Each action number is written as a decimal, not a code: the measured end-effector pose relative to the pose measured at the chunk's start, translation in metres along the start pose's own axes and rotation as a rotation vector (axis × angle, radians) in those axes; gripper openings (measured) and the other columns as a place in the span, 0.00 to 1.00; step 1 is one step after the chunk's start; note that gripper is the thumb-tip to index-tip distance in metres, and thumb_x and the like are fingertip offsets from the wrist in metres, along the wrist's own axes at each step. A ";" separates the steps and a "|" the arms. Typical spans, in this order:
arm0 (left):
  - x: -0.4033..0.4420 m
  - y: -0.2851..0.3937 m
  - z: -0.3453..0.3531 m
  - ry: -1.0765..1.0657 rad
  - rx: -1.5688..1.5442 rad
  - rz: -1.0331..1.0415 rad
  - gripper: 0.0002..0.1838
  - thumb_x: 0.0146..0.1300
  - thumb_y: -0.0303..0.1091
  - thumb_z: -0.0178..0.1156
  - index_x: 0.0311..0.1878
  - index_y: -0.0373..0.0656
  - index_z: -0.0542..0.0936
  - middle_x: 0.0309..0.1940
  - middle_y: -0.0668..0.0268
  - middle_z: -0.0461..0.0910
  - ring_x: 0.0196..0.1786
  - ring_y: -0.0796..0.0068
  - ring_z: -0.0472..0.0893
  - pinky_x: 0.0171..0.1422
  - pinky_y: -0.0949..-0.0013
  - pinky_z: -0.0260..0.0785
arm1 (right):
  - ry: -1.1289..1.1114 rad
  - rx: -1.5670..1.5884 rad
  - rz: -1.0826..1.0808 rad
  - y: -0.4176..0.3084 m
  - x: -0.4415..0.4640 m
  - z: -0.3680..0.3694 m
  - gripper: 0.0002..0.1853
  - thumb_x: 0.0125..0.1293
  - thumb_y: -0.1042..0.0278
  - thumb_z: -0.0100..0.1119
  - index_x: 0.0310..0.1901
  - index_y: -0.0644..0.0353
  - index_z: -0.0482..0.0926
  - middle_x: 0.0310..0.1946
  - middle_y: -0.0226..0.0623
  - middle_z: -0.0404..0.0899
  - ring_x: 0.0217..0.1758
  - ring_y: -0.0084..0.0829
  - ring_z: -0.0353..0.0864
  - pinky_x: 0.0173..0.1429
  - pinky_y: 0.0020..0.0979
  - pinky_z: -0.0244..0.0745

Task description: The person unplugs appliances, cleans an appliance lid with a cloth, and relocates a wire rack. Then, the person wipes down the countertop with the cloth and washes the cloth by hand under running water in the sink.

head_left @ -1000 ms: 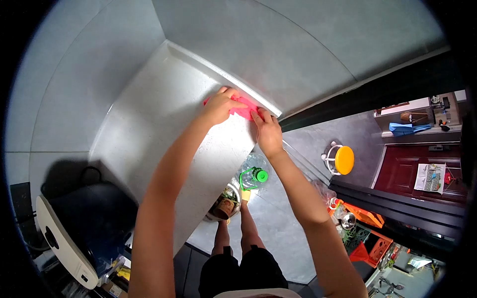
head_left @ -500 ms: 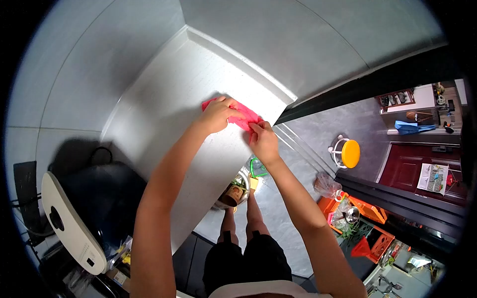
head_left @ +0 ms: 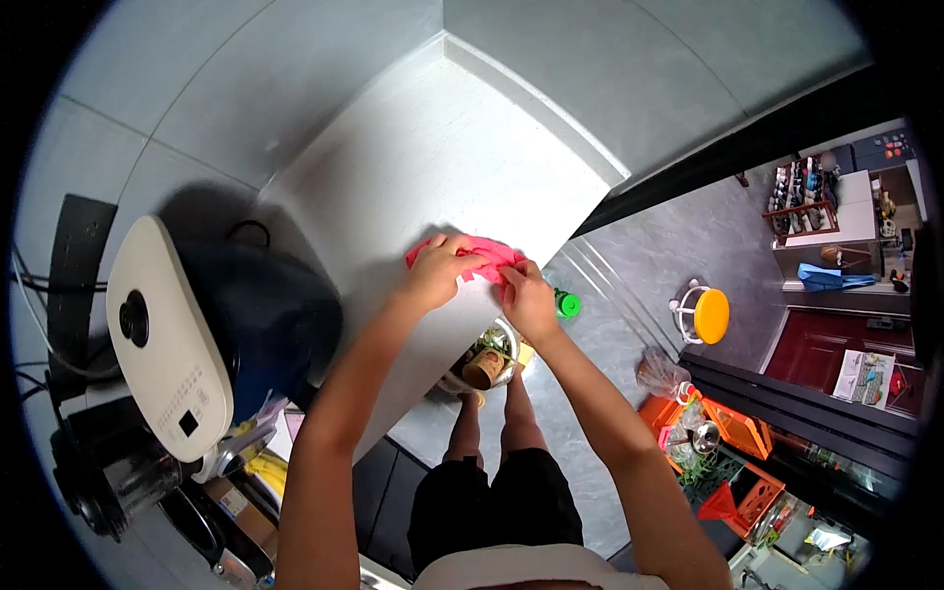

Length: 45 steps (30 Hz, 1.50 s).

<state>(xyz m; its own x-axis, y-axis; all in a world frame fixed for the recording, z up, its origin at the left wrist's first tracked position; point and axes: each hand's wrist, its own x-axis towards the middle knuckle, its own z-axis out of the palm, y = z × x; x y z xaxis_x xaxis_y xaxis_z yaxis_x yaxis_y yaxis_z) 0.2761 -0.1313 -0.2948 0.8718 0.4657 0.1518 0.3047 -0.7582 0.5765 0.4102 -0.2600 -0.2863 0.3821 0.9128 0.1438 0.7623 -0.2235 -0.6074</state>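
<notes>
A crumpled pink cloth [head_left: 492, 248] lies on the pale countertop [head_left: 413, 177], close to its front edge. My left hand [head_left: 440, 272] rests on the cloth's left part, its fingers curled into the fabric. At the right end, my right hand [head_left: 531, 298] pinches the cloth between thumb and fingers. Both hands are closed on it, a short gap apart. What lies under the cloth is hidden.
A dark blue appliance with a cream lid [head_left: 167, 334] stands on the left. Below the counter edge are a metal bin [head_left: 503, 339] with scraps and a green-capped bottle [head_left: 567, 304]. A yellow stool [head_left: 711, 316] and orange crates [head_left: 733, 428] stand to the right.
The cloth has become more bunched between my hands and sits nearer the counter's front edge. My view has shifted left, showing more of the appliance.
</notes>
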 end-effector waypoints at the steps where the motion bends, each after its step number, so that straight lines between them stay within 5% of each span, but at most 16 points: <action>1: -0.006 0.003 0.000 -0.008 -0.002 -0.024 0.26 0.42 0.15 0.52 0.43 0.56 0.79 0.44 0.65 0.72 0.45 0.60 0.69 0.49 0.63 0.64 | -0.009 0.007 -0.011 -0.001 -0.004 0.001 0.12 0.47 0.70 0.58 0.37 0.59 0.78 0.35 0.46 0.73 0.32 0.44 0.77 0.35 0.39 0.75; 9: -0.045 0.023 0.002 -0.077 -0.027 -0.186 0.29 0.42 0.13 0.50 0.48 0.56 0.76 0.49 0.62 0.70 0.49 0.56 0.68 0.53 0.62 0.64 | -0.116 0.016 0.006 -0.016 -0.029 0.011 0.13 0.47 0.67 0.59 0.37 0.59 0.77 0.36 0.47 0.74 0.34 0.45 0.77 0.37 0.40 0.75; 11: -0.051 0.033 -0.001 -0.081 -0.007 -0.223 0.29 0.42 0.14 0.51 0.48 0.55 0.76 0.49 0.63 0.70 0.49 0.56 0.68 0.53 0.62 0.64 | -0.086 0.004 -0.029 -0.018 -0.035 0.016 0.12 0.48 0.73 0.55 0.37 0.59 0.77 0.34 0.45 0.74 0.33 0.44 0.77 0.36 0.39 0.75; 26: -0.131 0.098 0.041 0.206 -0.080 -0.344 0.17 0.48 0.23 0.55 0.44 0.41 0.76 0.41 0.53 0.72 0.43 0.54 0.72 0.47 0.60 0.64 | -0.208 0.214 -0.188 -0.013 -0.105 0.009 0.13 0.47 0.80 0.53 0.37 0.62 0.76 0.37 0.46 0.73 0.37 0.47 0.75 0.40 0.37 0.72; 32: -0.160 0.132 0.087 0.325 -0.173 -0.395 0.20 0.42 0.18 0.49 0.43 0.41 0.77 0.40 0.55 0.71 0.46 0.52 0.69 0.52 0.58 0.61 | -0.135 0.284 -0.284 0.020 -0.149 0.032 0.13 0.46 0.82 0.53 0.36 0.62 0.76 0.38 0.44 0.72 0.39 0.45 0.74 0.40 0.35 0.73; 38: -0.181 0.129 0.138 0.500 -0.288 -0.426 0.23 0.44 0.18 0.48 0.47 0.42 0.76 0.40 0.56 0.71 0.46 0.56 0.71 0.53 0.64 0.64 | -0.230 0.423 -0.104 0.051 -0.173 0.047 0.13 0.48 0.83 0.52 0.37 0.62 0.76 0.37 0.40 0.72 0.37 0.35 0.76 0.37 0.27 0.73; 43: -0.174 0.146 0.110 0.678 -0.836 -0.576 0.24 0.47 0.15 0.48 0.50 0.40 0.74 0.48 0.60 0.71 0.53 0.66 0.71 0.57 0.71 0.61 | -0.448 1.196 0.470 0.031 -0.168 0.029 0.11 0.59 0.79 0.50 0.44 0.65 0.73 0.46 0.31 0.72 0.44 0.23 0.72 0.48 0.23 0.67; 45: -0.169 0.149 0.095 0.700 -1.214 -0.631 0.23 0.52 0.18 0.46 0.55 0.38 0.70 0.53 0.63 0.69 0.57 0.70 0.68 0.60 0.70 0.60 | -0.424 1.386 0.525 0.004 -0.151 0.014 0.12 0.59 0.77 0.51 0.46 0.64 0.72 0.46 0.32 0.72 0.46 0.22 0.71 0.50 0.23 0.66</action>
<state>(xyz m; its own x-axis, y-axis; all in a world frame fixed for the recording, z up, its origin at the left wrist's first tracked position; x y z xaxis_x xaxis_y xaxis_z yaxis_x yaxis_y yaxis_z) 0.2105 -0.3668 -0.3106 0.2694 0.9360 -0.2265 -0.2457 0.2942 0.9236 0.3477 -0.3943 -0.3214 0.0889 0.9162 -0.3907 -0.5657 -0.2764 -0.7769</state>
